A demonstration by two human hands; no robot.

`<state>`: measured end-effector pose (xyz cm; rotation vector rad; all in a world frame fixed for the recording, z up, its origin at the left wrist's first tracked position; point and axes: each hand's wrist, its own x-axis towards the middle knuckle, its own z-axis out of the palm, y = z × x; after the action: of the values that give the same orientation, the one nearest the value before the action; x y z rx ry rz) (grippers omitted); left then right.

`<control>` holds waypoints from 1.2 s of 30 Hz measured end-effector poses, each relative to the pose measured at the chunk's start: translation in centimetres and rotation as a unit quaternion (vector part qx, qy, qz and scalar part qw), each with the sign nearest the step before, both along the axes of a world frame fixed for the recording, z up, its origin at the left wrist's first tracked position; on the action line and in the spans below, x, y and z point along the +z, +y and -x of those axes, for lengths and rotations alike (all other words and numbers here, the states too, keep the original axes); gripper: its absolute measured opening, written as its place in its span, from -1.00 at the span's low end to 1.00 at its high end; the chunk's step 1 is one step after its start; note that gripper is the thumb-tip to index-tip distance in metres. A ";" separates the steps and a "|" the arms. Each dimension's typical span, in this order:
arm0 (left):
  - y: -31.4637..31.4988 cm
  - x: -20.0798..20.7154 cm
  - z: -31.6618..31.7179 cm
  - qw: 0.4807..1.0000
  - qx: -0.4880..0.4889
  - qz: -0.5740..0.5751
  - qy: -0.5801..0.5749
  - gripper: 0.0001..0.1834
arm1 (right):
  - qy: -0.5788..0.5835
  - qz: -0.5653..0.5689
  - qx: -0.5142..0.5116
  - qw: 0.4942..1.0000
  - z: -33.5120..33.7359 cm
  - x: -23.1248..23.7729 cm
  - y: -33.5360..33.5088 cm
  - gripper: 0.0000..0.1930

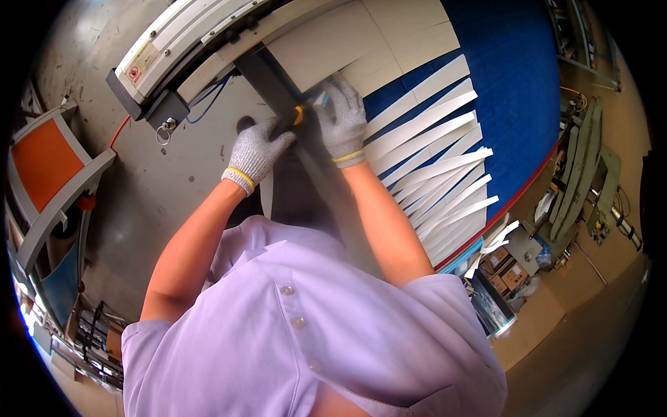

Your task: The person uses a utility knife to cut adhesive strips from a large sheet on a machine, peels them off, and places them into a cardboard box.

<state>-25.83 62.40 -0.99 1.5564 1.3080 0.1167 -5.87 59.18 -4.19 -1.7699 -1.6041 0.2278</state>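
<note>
My left hand (257, 149), in a grey knit glove with a yellow cuff band, is closed around a black tool. A rounded black end sticks out beside the thumb side, and a yellow part (299, 115) shows between my hands; the tool's exact kind is unclear. My right hand (340, 121), gloved alike, reaches over the edge of a cream sheet (396, 42) with its fingers stretched out. Beside its thumb is a small light-blue patch, too blurred to name. A dark grey bar (267, 80) runs up to the hands. Several white cut strips (434, 135) fan out right of my right hand.
A white machine beam (187, 45) crosses the upper left, with blue tubing (212, 97) beneath. Blue table surface (514, 83) lies under the strips, edged in red. An orange-panelled machine (45, 163) stands left; green metal parts (580, 167) and cartons (511, 271) are at right.
</note>
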 end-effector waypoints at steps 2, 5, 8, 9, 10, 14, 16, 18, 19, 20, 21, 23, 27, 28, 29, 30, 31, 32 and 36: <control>0.0 -0.1 0.0 1.000 -0.002 0.003 0.002 -0.57 | -0.003 -0.001 0.000 1.000 -0.1 -0.2 0.0 -0.60; 0.0 -0.5 0.0 1.000 -0.006 -0.009 0.008 -0.57 | -0.009 -0.004 0.001 1.000 0.0 -0.4 0.0 -0.60; 0.0 -0.6 0.0 1.000 -0.009 -0.012 0.015 -0.57 | -0.022 -0.008 -0.002 1.000 0.0 -0.5 -0.1 -0.59; 0.1 -0.6 0.0 1.000 -0.009 -0.010 0.017 -0.57 | -0.027 -0.009 -0.003 1.000 0.1 -0.5 -0.1 -0.60; 0.1 -0.6 0.0 1.000 -0.011 -0.009 0.017 -0.58 | -0.033 -0.009 -0.004 0.999 0.1 -0.5 -0.1 -0.60; 0.5 0.2 -0.1 1.000 0.006 0.023 -0.005 -0.58 | -0.040 -0.004 -0.003 0.999 0.2 -0.4 -0.2 -0.58; 0.9 1.1 -0.3 0.996 0.044 0.069 -0.033 -0.58 | -0.039 0.006 -0.008 0.999 0.4 0.4 0.2 -0.58; 1.4 2.1 -0.3 0.984 0.100 0.129 -0.066 -0.58 | -0.073 0.040 0.034 0.996 -0.4 1.3 0.7 -0.62; 1.1 1.6 -0.1 0.991 0.105 0.076 -0.046 -0.58 | -0.089 0.056 0.056 0.993 -1.0 1.8 0.9 -0.64; 0.6 0.6 0.4 0.993 0.110 0.022 -0.026 -0.57 | -0.094 0.066 0.075 0.991 -1.5 2.1 1.2 -0.65; 0.5 0.7 0.4 0.993 0.115 -0.030 -0.006 -0.57 | -0.099 0.077 0.094 0.988 -2.1 2.4 1.6 -0.67; 0.4 1.1 0.3 0.996 0.088 0.013 -0.031 -0.56 | -0.118 0.078 0.120 0.983 -2.5 3.0 2.4 -0.67; 1.0 1.7 -0.4 1.000 0.022 0.016 0.009 -0.56 | -0.154 0.125 0.165 0.966 -3.3 3.3 3.9 -0.70; 1.2 1.6 -0.5 1.000 0.015 0.020 0.018 -0.56 | -0.154 0.129 0.166 0.966 -3.4 3.2 4.0 -0.71; 1.4 1.4 -0.6 0.999 0.007 0.025 0.026 -0.55 | -0.154 0.132 0.166 0.965 -3.5 3.3 4.1 -0.72; 1.4 1.4 -0.5 0.999 0.002 0.031 0.036 -0.55 | -0.154 0.143 0.177 0.961 -3.6 3.5 4.2 -0.74; 1.5 1.4 -0.5 0.999 -0.001 0.025 0.040 -0.55 | -0.155 0.154 0.188 0.958 -3.8 4.1 4.1 -0.75; 1.7 1.6 -0.6 0.999 -0.005 0.018 0.045 -0.54 | -0.157 0.164 0.197 0.954 -4.1 4.8 4.0 -0.76; 2.3 1.4 -0.2 0.996 -0.013 0.054 0.064 -0.48 | -0.145 0.074 0.173 0.971 -5.4 9.9 2.3 -0.72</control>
<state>-25.65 64.66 0.40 1.5076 1.3707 -0.0706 -0.45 61.50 5.74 -1.6790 -2.1588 0.2654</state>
